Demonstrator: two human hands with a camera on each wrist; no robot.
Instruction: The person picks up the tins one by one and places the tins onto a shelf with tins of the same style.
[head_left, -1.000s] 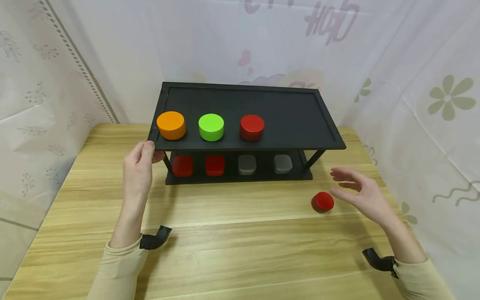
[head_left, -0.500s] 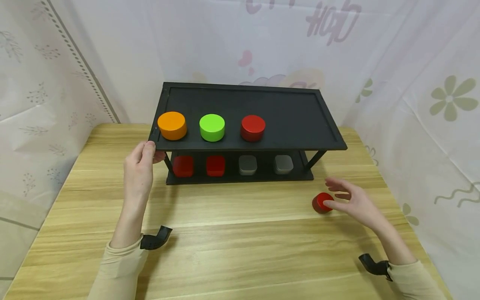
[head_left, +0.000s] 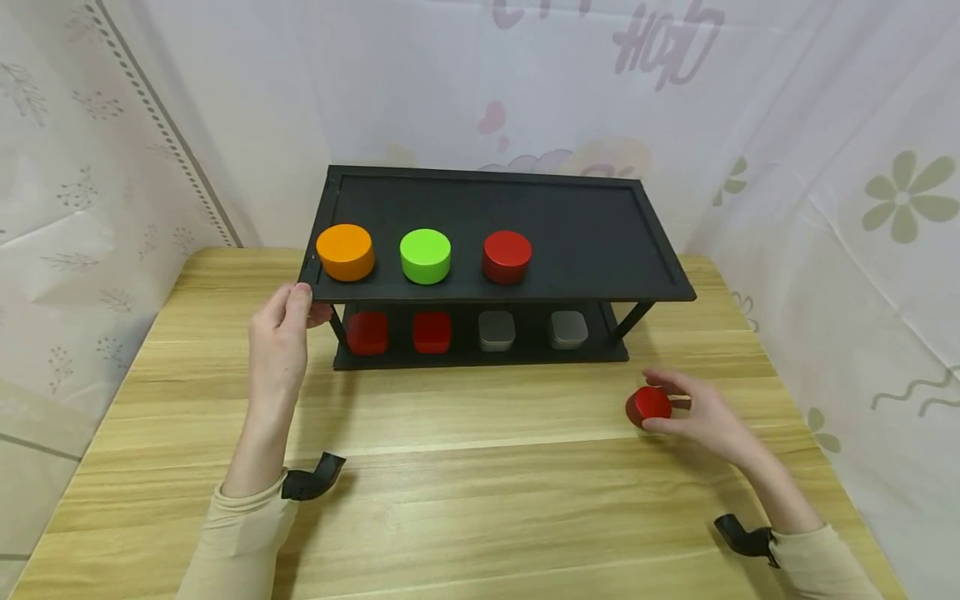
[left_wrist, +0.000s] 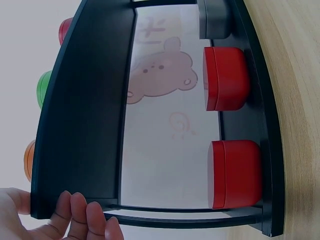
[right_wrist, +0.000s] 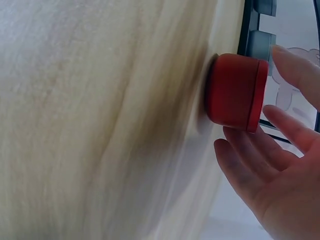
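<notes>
My left hand (head_left: 278, 346) grips the front left corner of a black two-tier shelf (head_left: 570, 225), thumb on top and fingers beneath; the left wrist view also shows these fingers (left_wrist: 78, 212) under the top board. At the right, my right hand (head_left: 705, 421) reaches around a red round tin (head_left: 648, 406) on the table. Its fingers are spread about the tin (right_wrist: 234, 92) in the right wrist view, with a gap visible on one side. On the upper tier stand an orange round tin (head_left: 345, 252), a green one (head_left: 425, 257) and another red one (head_left: 507, 257).
Two red square tins (head_left: 368, 333) and two grey square tins (head_left: 497, 332) stand on the lower tier. The shelf rests on a wooden table (head_left: 480, 492). A patterned white cloth (head_left: 450, 83) hangs behind and at both sides.
My right hand has moved left and down to the red round tin on the table, bringing its thumb and fingers around it. My left hand stays on the shelf corner.
</notes>
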